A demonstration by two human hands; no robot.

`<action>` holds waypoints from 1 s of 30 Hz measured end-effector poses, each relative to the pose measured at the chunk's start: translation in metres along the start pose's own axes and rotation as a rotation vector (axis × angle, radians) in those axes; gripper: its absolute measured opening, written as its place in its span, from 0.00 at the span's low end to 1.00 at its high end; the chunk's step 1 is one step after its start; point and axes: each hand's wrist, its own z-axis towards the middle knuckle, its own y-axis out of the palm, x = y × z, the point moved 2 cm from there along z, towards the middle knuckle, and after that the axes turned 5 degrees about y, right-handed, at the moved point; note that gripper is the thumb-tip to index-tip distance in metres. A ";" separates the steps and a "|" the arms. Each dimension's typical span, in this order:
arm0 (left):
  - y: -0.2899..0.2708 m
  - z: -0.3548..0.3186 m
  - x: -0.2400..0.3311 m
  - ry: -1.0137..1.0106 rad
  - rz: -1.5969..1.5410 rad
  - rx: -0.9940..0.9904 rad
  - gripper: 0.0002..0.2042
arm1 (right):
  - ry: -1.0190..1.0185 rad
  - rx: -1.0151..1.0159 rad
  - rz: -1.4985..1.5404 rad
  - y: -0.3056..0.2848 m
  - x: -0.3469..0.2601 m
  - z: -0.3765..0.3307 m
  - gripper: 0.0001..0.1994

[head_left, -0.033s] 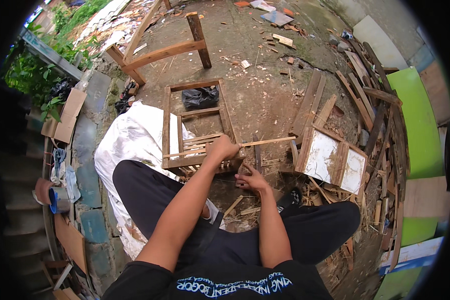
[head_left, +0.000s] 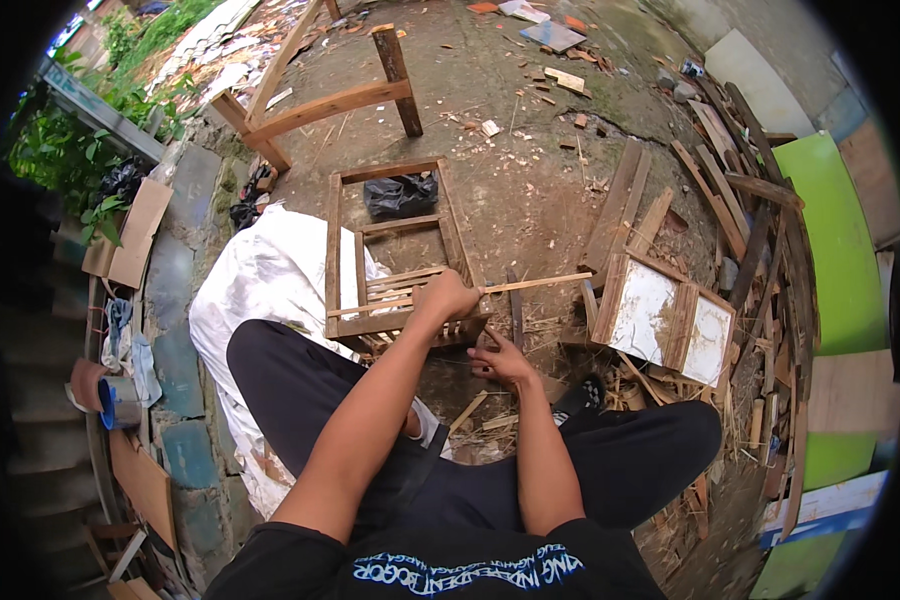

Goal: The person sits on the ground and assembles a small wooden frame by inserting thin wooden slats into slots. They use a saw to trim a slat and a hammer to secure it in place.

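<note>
A wooden frame with slats (head_left: 336, 240) leans in front of me, its near end by my knees. My left hand (head_left: 446, 298) is closed round a thin wooden strip (head_left: 540, 282), which lies across the frame's slats and sticks out to the right. Just below the frame's near right corner is my right hand (head_left: 505, 362), fingers apart, the index finger close to the wood. Whether it touches the frame I cannot tell. Beyond the hand stands a narrow dark bar (head_left: 515, 310).
White cloth (head_left: 260, 265) lies under the frame's left side. A larger wooden frame (head_left: 330, 106) stands farther off. To the right are a white-panelled wooden piece (head_left: 682, 325), heaped planks (head_left: 770, 260) and a green board (head_left: 830, 240). A black plastic bag (head_left: 400, 196) shows through the frame.
The fingers of my right hand have shifted slightly near the frame's corner. My left hand and the strip stay in place.
</note>
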 end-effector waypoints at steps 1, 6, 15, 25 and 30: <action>0.001 0.005 -0.003 -0.006 0.020 -0.021 0.26 | -0.046 -0.011 0.063 0.004 0.003 0.010 0.32; -0.006 0.006 -0.005 0.062 0.046 0.151 0.24 | -0.186 0.050 0.222 0.022 -0.005 0.034 0.29; -0.020 0.002 0.007 0.032 -0.054 0.183 0.23 | -0.212 0.194 0.085 0.025 -0.017 0.053 0.27; -0.021 0.011 0.003 -0.019 -0.054 0.237 0.27 | -0.241 0.475 -0.008 0.020 -0.007 0.034 0.36; -0.032 0.004 0.017 0.008 -0.096 0.327 0.24 | -0.380 0.569 0.178 0.029 -0.035 -0.013 0.33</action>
